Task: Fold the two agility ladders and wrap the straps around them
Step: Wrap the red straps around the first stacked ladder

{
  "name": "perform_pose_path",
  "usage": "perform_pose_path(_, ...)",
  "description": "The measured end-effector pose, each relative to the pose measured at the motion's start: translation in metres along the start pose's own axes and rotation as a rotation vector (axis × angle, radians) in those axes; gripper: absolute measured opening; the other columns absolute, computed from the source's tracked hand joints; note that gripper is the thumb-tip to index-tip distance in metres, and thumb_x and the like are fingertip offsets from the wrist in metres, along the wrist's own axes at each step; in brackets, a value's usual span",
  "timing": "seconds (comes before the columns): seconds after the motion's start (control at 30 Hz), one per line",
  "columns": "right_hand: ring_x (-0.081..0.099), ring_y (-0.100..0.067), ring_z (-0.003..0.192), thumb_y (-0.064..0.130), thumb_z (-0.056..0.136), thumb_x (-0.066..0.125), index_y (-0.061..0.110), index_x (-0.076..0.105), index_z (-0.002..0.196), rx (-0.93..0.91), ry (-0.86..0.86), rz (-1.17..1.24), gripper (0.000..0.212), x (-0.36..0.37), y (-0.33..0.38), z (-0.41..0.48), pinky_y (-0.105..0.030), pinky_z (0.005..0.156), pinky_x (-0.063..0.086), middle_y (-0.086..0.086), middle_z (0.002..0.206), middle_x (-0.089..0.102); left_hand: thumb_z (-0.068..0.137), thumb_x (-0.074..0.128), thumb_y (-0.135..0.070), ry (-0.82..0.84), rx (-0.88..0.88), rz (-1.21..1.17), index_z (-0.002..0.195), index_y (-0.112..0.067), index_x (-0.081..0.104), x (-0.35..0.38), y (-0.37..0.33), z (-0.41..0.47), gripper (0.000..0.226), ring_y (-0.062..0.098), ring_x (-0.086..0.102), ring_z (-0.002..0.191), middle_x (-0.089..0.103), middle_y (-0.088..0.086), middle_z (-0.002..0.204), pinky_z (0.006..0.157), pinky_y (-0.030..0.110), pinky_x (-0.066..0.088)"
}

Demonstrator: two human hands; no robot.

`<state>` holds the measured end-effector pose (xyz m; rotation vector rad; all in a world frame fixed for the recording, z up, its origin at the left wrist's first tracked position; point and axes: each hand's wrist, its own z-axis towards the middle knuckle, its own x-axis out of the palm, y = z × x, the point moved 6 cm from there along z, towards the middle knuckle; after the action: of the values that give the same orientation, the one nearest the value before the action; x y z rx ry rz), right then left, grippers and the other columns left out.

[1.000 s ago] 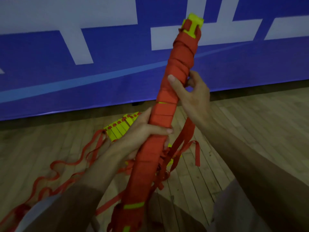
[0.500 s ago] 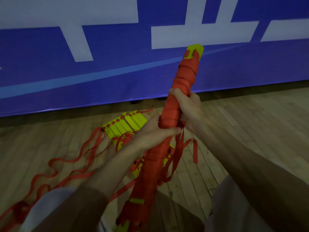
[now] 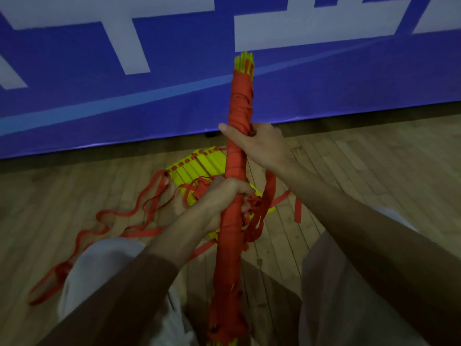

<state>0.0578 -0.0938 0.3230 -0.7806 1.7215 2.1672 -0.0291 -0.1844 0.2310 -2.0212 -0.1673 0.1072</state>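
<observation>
On a gym floor, I hold the first agility ladder (image 3: 229, 245) upright between my knees, its yellow rungs bundled together and bound almost end to end in red strap. My right hand (image 3: 262, 146) clasps the bundle high up, thumb laid across the near side and fingers curled round the back. My left hand (image 3: 222, 203) grips it lower down, fingers closed round the wrap and tangled with a loose tail of strap (image 3: 270, 193) that hangs to the right. Only the rung ends (image 3: 244, 61) show bare at the top, and a few more peep out at the bottom edge of the view. The blue banner (image 3: 99, 108) behind carries large white characters (image 3: 299, 28), but they are cut off at the top and I cannot read them. The second agility ladder (image 3: 199, 166) lies folded on the wooden floor (image 3: 374, 171) just behind the bundle, which partly hides it along with my left hand. Its red straps (image 3: 104, 218) trail unwound across the boards to the left and run behind my left knee (image 3: 99, 265), clad in pale trousers. Dark sleeves (image 3: 399, 258) cover both forearms. The light is dim, and the knotted straps beside my left hand are hard to tell apart.
</observation>
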Motion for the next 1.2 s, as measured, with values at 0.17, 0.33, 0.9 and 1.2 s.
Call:
perform_pose_path(0.17,0.052,-0.006,0.052,0.080,0.072,0.056,0.027,0.068,0.080,-0.181,-0.126,-0.047,0.055,-0.015,0.014,-0.010,-0.026,0.054,0.037,0.008,0.052,0.054,0.062,0.050,-0.009,0.398,0.029,-0.374,0.084,-0.010,0.048,0.017,-0.013,-0.021,0.022,0.015,0.041,0.039,0.041,0.003,0.056,0.053,0.027,0.044)
perform_pose_path(0.33,0.054,0.000,0.055,0.061,0.078,0.068,0.025,0.071,0.090,-0.179,-0.123,0.099,0.039,-0.017,0.015,-0.014,-0.015,0.054,0.038,0.009,0.061,0.061,0.060,0.058,-0.011,0.782,0.101,-0.562,0.084,-0.010,0.054,0.034,-0.032,-0.034,0.024,0.013,0.043,0.038,0.043,0.001,0.055,0.051,0.025,0.048)
perform_pose_path(0.9,0.071,-0.018,0.081,0.029,0.076,0.083,0.008,0.070,0.095,0.086,-0.165,0.530,0.031,-0.038,-0.020,0.000,-0.046,0.078,0.060,-0.003,0.086,0.072,0.078,0.077,-0.026,-0.138,0.425,0.499,0.117,-0.018,0.051,0.021,-0.046,-0.013,0.047,0.017,0.066,0.082,0.067,-0.003,0.091,0.071,0.032,0.053)
perform_pose_path(1.2,0.061,-0.008,0.063,0.070,0.074,0.067,0.024,0.058,0.068,-0.054,-0.311,0.139,0.047,-0.038,0.016,-0.013,-0.027,0.060,0.048,0.010,0.061,0.058,0.071,0.075,-0.026,-0.255,0.424,0.436,0.096,-0.023,0.053,0.005,-0.054,-0.025,0.034,0.010,0.058,0.054,0.059,-0.006,0.068,0.052,0.024,0.047)
